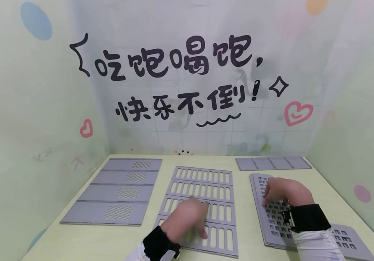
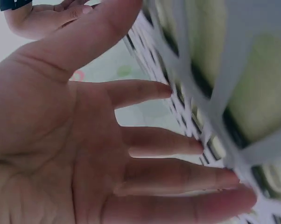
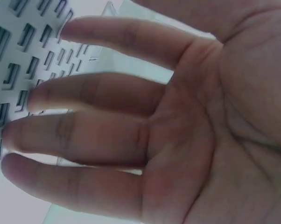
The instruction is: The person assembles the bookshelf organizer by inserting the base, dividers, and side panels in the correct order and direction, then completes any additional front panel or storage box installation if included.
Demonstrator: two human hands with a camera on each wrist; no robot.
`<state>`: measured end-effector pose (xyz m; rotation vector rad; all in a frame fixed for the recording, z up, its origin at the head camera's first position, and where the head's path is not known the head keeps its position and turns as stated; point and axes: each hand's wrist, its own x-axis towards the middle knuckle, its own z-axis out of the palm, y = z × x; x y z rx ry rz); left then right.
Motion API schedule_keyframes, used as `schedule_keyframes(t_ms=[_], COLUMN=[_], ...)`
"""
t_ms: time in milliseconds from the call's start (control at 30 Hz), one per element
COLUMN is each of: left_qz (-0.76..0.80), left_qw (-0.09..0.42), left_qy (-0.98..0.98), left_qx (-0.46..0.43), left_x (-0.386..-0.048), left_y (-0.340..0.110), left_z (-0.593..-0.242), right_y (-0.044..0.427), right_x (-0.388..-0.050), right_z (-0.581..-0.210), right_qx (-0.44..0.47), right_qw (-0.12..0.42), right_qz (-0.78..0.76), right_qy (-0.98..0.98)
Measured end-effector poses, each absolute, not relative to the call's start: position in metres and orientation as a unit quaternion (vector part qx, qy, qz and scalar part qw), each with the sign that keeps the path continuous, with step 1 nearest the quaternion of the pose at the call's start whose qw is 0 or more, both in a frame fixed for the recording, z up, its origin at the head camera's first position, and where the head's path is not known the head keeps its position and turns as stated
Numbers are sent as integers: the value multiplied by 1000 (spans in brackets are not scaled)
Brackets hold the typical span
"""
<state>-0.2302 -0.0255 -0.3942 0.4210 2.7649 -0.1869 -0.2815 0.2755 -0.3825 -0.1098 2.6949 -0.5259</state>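
My left hand (image 1: 187, 215) rests over a column of grey slotted panels (image 1: 203, 181) in the middle of the table. In the left wrist view its spread, straight fingers (image 2: 178, 175) touch a slotted panel (image 2: 231, 65) with their tips, and the palm is bare. To the right, my right hand (image 1: 288, 190) is at a stack of grey panels with small square cutouts (image 1: 260, 210). In the right wrist view the extended fingers (image 3: 84, 135) reach the perforated surface (image 3: 19, 67) with their tips; nothing shows in the palm, and the thumb is out of frame.
Several grey panels (image 1: 89, 214) with hatched cutouts lie in a column at the left. A strip of plain grey pieces (image 1: 265, 165) lies at the back right. Another perforated panel (image 1: 360, 241) juts out under the right forearm. Printed walls enclose the pale table (image 1: 59, 239).
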Motion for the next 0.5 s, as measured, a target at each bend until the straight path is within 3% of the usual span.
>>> schedule_keyframes(t_ms=[233,500], left_qz=[-8,-22], left_qw=[181,171], left_qy=[979,978], left_qx=[95,121], left_x=[-229,-234], left_y=[-28,-28], left_z=[-397,-400], right_y=[297,310], right_x=[-283,-291], right_z=[-383,-404], right_qx=[-12,24], right_qw=[146,180], right_qz=[-185,-174], right_qy=[972,968])
